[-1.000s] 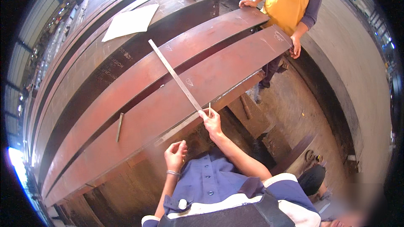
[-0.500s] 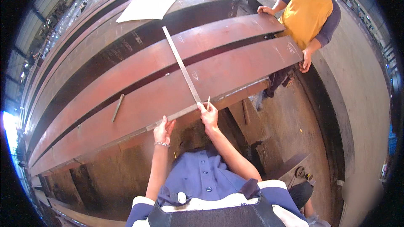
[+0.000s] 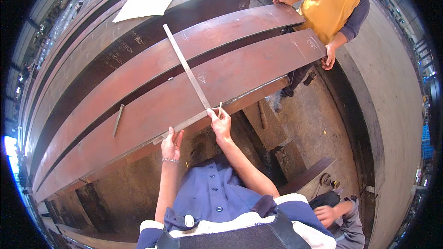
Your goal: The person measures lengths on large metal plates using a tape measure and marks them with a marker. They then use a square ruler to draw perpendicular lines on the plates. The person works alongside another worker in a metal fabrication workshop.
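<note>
A steel square (image 3: 187, 70) lies over two reddish-brown steel flanges, its long leg running away from me and its short leg along the near edge. My right hand (image 3: 221, 124) grips it at the corner, thumb on top, with a thin pale stick (image 3: 220, 109) upright between the fingers. Farther left, my left hand (image 3: 171, 146) has its thumb on the short leg near its end, the other fingers curled below the edge. Chalk marks (image 3: 201, 78) show on the near flange (image 3: 249, 70) beside the long leg.
A short metal bar (image 3: 119, 120) lies on the near flange. White paper (image 3: 147, 3) rests on a darker beam behind. A person in a yellow shirt (image 3: 328, 4) touches the flanges' right ends. At lower right another person's hand (image 3: 326, 215) is close to me, near a grinder-like tool (image 3: 328, 181).
My view has shifted, so the beams and square sit slightly farther left. Both hands keep their places on the square. Another person's arm has come into view at lower right.
</note>
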The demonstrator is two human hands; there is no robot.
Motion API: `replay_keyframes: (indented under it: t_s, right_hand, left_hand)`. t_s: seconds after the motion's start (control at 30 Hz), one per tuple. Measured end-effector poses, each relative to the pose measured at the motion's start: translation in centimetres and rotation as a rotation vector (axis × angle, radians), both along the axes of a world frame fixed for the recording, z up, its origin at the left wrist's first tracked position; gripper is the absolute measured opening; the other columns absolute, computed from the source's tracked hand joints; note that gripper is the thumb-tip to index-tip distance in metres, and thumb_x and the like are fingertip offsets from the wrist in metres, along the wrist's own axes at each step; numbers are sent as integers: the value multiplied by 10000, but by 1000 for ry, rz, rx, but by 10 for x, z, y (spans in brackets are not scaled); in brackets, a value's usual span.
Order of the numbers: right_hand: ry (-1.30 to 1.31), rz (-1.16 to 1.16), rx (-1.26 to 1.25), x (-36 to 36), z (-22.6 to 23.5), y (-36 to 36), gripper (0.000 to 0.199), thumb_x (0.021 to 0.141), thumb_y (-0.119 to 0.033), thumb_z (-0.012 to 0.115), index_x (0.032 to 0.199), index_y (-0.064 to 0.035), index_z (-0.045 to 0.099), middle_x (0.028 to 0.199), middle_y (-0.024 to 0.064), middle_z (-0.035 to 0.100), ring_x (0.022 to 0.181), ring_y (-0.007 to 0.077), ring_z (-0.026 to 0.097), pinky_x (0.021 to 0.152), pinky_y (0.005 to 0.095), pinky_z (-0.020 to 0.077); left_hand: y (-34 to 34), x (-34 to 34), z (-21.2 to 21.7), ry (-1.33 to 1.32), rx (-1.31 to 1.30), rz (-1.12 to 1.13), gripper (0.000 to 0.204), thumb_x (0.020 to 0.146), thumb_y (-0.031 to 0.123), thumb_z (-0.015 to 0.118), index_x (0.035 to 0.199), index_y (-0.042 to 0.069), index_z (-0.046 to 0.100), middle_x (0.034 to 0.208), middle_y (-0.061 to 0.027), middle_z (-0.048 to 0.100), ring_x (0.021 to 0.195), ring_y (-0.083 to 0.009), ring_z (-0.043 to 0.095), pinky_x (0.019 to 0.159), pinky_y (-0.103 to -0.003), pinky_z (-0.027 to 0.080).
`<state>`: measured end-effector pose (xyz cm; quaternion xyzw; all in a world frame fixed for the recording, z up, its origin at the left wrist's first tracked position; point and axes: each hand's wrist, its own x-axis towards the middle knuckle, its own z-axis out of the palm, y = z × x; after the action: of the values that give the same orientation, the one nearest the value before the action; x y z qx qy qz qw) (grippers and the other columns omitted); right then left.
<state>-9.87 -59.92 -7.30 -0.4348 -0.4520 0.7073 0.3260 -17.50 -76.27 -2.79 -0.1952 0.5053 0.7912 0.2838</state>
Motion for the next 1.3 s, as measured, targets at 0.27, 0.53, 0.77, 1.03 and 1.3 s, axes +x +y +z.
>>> replay_keyframes:
  t_s: [0.27, 0.53, 0.77, 1.03, 1.3]
  right_hand:
    - [-2, -72, 17, 3, -9, 6, 142, 858, -183, 707, 839, -68, 626, 687, -41, 571, 481, 18, 375, 423, 210, 277]
    - [-18, -24, -13, 10, 13, 7, 143, 861, -177, 707, 837, -69, 617, 666, -55, 534, 466, 10, 361, 408, 210, 263]
    - [-24, 6, 83, 10, 1, 13, 146, 867, -167, 710, 850, -68, 605, 644, -54, 522, 431, 6, 353, 377, 199, 241]
    - [65, 48, -4, 14, 21, 10, 154, 889, -170, 682, 860, -69, 570, 655, -21, 558, 417, 4, 345, 369, 196, 230]
    - [2, 95, 54, 18, 14, 15, 157, 896, -179, 678, 855, -72, 570, 652, -32, 559, 431, -1, 341, 377, 198, 230]
  left_hand:
    - [9, 2, -4, -20, -8, -41, 216, 930, 197, 626, 975, -12, 594, 969, -109, 642, 957, -279, 668, 814, -289, 590]
    - [4, -2, -10, -67, 40, -107, 227, 932, 193, 622, 1014, -17, 592, 1031, -98, 639, 994, -263, 656, 852, -287, 581]
    - [14, 6, 1, -58, 15, -40, 184, 901, 158, 663, 956, -16, 640, 971, -99, 678, 927, -249, 682, 796, -281, 601]
    - [8, 7, -13, -30, 30, -30, 150, 886, 110, 676, 923, -33, 651, 929, -96, 679, 861, -212, 687, 806, -288, 600]
    - [15, 7, -10, 37, 2, -114, 116, 884, 37, 657, 961, -44, 626, 947, -106, 673, 892, -243, 686, 816, -307, 598]
